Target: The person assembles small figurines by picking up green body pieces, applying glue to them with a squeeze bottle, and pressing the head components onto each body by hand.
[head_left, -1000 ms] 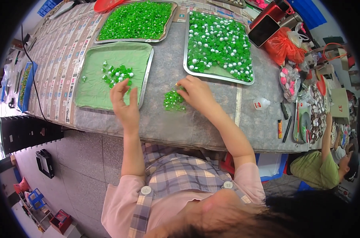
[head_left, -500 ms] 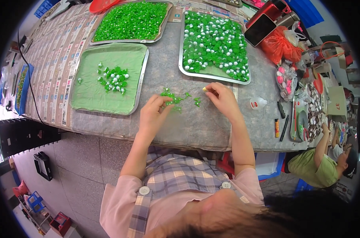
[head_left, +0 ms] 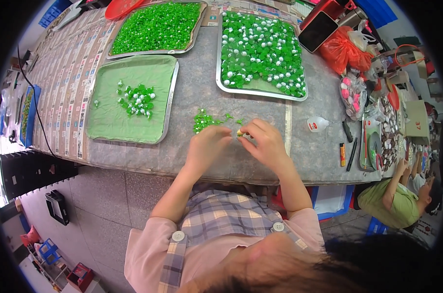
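one loosely curled left hand [head_left: 206, 147], one narrow right hand [head_left: 266, 145], grip unclear, over grey tabletop [head_left: 197, 73], speckled floor [head_left: 102, 210] below

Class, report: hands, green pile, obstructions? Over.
Left hand blurred, right hand beside it; both grips unclear. Green pile just beyond left hand. White bottle off right, clear of hands.

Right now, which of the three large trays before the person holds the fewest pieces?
The front-left tray: it holds one small cluster and stray pieces; the back-left tray and right-hand tray are mostly covered.

A red bag [head_left: 337, 52] sits beside a dark screen [head_left: 318, 34].
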### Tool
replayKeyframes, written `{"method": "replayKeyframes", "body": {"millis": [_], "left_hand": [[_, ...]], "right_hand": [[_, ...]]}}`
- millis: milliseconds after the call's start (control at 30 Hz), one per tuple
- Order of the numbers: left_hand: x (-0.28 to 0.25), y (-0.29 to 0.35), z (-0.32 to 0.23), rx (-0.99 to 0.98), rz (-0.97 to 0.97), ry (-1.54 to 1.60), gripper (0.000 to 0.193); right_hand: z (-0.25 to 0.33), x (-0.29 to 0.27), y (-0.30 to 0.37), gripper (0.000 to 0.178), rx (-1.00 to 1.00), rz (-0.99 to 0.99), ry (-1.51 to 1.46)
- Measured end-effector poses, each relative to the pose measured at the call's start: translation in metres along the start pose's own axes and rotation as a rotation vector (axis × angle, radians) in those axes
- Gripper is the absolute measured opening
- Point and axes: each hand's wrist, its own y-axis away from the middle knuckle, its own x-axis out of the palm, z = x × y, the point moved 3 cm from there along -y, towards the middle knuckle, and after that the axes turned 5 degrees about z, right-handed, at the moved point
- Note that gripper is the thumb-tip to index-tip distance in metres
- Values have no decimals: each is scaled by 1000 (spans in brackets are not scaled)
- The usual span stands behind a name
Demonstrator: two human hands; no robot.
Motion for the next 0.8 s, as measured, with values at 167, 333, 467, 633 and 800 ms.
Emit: {"method": "replayKeyframes", "body": {"millis": [167, 333, 467, 633, 800], "left_hand": [[15, 4, 7, -233, 209, 446, 20], [14, 12, 7, -399, 89, 845, 15], [8, 8, -1, -404, 58, 806, 13], [7, 5, 12, -344, -21, 961, 12], [11, 7, 8, -366, -27, 1064, 11]], "right_hand": [[23, -2, 9, 15, -103, -189, -2], [13, -5, 28, 16, -44, -344, -72], [-46, -47, 78, 27, 364, -1027, -103], [-104, -69, 99, 46, 634, -938, 46], [-120, -57, 91, 40, 653, -682, -117]]}}
